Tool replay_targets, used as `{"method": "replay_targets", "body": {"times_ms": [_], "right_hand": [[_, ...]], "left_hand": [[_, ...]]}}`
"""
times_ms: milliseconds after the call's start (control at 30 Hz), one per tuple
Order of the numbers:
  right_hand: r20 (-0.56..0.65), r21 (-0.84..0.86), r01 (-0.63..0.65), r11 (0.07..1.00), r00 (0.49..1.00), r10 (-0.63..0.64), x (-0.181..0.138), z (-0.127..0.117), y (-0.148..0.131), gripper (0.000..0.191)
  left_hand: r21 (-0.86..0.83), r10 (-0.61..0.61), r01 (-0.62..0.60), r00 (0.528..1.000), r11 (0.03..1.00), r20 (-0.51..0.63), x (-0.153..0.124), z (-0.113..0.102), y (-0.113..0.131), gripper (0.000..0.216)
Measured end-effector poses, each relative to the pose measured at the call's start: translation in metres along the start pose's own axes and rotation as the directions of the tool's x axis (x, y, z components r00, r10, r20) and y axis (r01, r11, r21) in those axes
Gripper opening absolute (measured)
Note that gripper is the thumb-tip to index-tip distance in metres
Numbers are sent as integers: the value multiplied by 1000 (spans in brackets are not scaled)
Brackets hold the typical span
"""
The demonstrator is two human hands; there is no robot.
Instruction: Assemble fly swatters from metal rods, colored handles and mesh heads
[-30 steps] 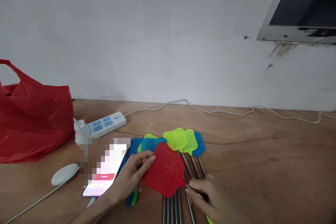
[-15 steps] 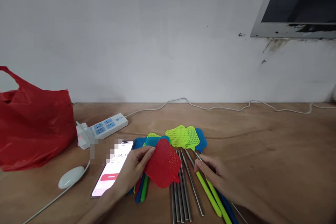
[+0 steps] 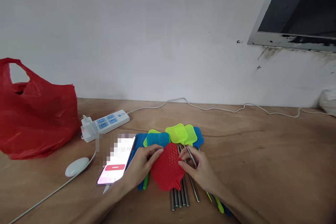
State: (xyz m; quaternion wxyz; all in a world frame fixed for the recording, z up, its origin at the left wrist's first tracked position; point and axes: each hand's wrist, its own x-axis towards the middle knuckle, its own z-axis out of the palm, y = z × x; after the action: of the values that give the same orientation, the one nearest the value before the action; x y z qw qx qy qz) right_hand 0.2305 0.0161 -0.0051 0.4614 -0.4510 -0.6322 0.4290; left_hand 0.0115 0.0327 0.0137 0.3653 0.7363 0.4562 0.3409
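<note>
Red mesh head: the red mesh head [image 3: 165, 173] is up between the two hands, above a row of steel rods [image 3: 186, 194], its short neck pointing toward the person.
Left fingers: the left hand [image 3: 143, 162] pinches the head's upper left edge between thumb and fingers.
Right fingers: the right hand [image 3: 196, 166] curls at the head's right edge, a rod crossing its fingers; I cannot tell which it pinches.
Step in hand: seemingly two-handed handling of the head.
Next move calls for: probably a steady left pinch, with the neck kept off the rod ends.
Far edge: the teal head [image 3: 158, 139] and yellow-green heads [image 3: 177, 133] sit just beyond.
Left limit: a phone [image 3: 115, 173] lies near the left forearm.
Room: the widest stretch of wooden surface [image 3: 262, 154] runs rightward; a cord [image 3: 210, 109] trails near the wall.
</note>
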Motion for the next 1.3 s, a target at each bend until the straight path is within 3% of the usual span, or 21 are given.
{"method": "replay_targets", "body": {"times_ms": [167,267,400,533,667,1067,1200,1300], "right_hand": [[-93,207,-161,965,979,183,4,-3,12,28],[-57,260,-219,940,969,242,8,-7,14,40],[36,348,-335,876,938,344,9,-11,10,51],[-83,393,-274,878,940,330,10,-18,8,41],[-66,392,-272,879,944,322,11,-21,12,37],[53,303,-306,902,951,305,8,-19,7,42],[45,306,-298,904,953,299,9,-19,7,41],[42,319,-294,901,954,296,10,-19,8,40]], "left_hand": [[-209,-115,90,987,974,-110,-2,-3,2,37],[-260,-103,72,989,963,-108,-2,-1,1,41],[-128,-19,-7,979,992,-204,1,0,-7,29],[-1,13,-15,937,1000,-348,9,-14,-18,28],[168,30,45,909,985,-417,18,-31,-28,31],[558,87,100,950,823,-299,17,-31,-45,36],[593,126,21,971,805,-204,14,-26,-35,35],[588,169,-103,984,803,-58,10,-22,-25,33]]}}
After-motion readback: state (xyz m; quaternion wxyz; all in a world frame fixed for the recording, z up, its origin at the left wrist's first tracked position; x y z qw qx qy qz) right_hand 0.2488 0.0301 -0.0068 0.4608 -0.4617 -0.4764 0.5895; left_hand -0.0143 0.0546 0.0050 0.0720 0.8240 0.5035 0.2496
